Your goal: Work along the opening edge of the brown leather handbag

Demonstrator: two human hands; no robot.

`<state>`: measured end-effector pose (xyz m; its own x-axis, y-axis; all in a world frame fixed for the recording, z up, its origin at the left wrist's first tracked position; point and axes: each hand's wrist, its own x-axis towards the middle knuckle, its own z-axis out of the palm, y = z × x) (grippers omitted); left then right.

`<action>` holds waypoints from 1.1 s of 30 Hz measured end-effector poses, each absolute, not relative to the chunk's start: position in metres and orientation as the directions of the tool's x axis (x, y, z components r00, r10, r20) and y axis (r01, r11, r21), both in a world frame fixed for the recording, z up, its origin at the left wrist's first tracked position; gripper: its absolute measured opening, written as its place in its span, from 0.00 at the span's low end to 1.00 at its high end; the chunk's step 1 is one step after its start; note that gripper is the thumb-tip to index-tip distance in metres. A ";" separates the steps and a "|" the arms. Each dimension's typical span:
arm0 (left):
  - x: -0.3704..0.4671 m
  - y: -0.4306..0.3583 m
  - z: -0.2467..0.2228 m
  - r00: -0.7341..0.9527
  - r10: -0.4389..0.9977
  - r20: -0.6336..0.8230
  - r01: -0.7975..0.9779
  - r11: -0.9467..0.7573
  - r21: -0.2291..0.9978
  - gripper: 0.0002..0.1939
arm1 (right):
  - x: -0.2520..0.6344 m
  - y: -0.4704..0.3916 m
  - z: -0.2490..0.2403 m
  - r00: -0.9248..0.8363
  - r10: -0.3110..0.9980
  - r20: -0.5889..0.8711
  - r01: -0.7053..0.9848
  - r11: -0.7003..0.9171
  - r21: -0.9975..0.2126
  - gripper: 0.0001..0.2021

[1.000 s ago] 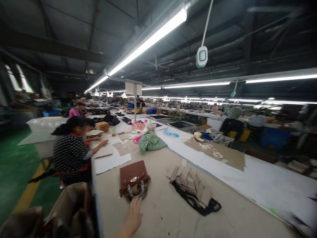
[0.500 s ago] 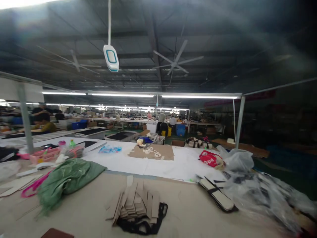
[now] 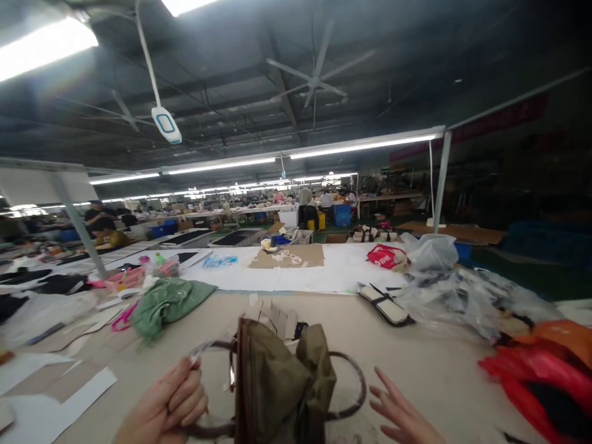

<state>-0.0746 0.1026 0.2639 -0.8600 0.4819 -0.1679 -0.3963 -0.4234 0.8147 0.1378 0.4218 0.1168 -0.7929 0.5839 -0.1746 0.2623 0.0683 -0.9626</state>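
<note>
An olive-green handbag (image 3: 277,382) with brown trim stands at the near middle of the table, low in the head view. My left hand (image 3: 169,401) is closed round its left handle (image 3: 217,345), which looks wrapped in clear plastic. On the other side a brown handle (image 3: 362,385) arches out from the bag. My right hand (image 3: 407,410) is just right of that handle, fingers spread, holding nothing. Behind the bag, partly hidden by it, lies a pile of grey-beige card pieces (image 3: 275,314).
A green cloth bundle (image 3: 171,302) lies to the left, with white and beige sheets (image 3: 78,394) nearer me. To the right are a strapped cream-and-black bundle (image 3: 386,305), clear plastic bags (image 3: 453,302) and a red plastic bag (image 3: 546,376). Metal posts (image 3: 443,182) carry lights above.
Both my hands and the olive handbag have come into view, the bag now in front of the card pile. The camera has tilted and turned, showing more table on both sides.
</note>
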 end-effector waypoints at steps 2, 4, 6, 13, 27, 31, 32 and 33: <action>-0.037 0.132 0.271 -0.839 0.507 -0.196 -0.448 -0.441 0.778 0.12 | 0.142 0.426 0.130 -0.845 0.472 -0.250 0.145 -0.248 -0.958 0.37; -0.007 0.155 0.275 -0.820 0.522 -0.235 -0.502 -0.459 0.733 0.10 | 0.155 0.431 0.139 -0.858 0.444 -0.257 0.076 -0.385 -0.920 0.41; 0.010 0.167 0.276 -0.800 0.527 -0.286 -0.555 -0.470 0.686 0.10 | 0.176 0.442 0.141 -0.841 0.444 -0.309 0.071 -0.476 -0.877 0.40; -0.001 0.163 0.225 -0.827 0.491 -0.273 -0.554 -0.629 0.546 0.12 | 0.254 0.524 0.122 -0.729 0.582 -0.360 -0.199 -0.683 -0.703 0.22; 0.033 0.225 0.214 -0.719 0.603 -0.345 -0.683 -0.525 0.508 0.12 | 0.272 0.540 0.145 -0.691 0.650 -0.316 -0.169 -0.570 -0.804 0.16; 0.033 0.229 0.198 -0.768 0.542 -0.341 -0.618 -0.484 0.620 0.12 | 0.269 0.541 0.151 -0.649 0.716 -0.257 -0.177 -0.471 -0.864 0.18; 0.036 0.230 0.193 -0.742 0.582 -0.334 -0.621 -0.409 0.669 0.11 | 0.269 0.538 0.155 -0.659 0.714 -0.235 -0.157 -0.436 -0.886 0.18; 0.040 0.230 0.189 -0.713 0.626 -0.316 -0.609 -0.329 0.722 0.10 | 0.269 0.533 0.160 -0.681 0.705 -0.196 -0.134 -0.384 -0.914 0.19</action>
<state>0.0400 0.2299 0.1894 -0.7128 0.6262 -0.3159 -0.6089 -0.3289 0.7219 0.2689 0.5326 0.1595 -0.6812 0.7053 -0.1964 -0.1341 -0.3840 -0.9135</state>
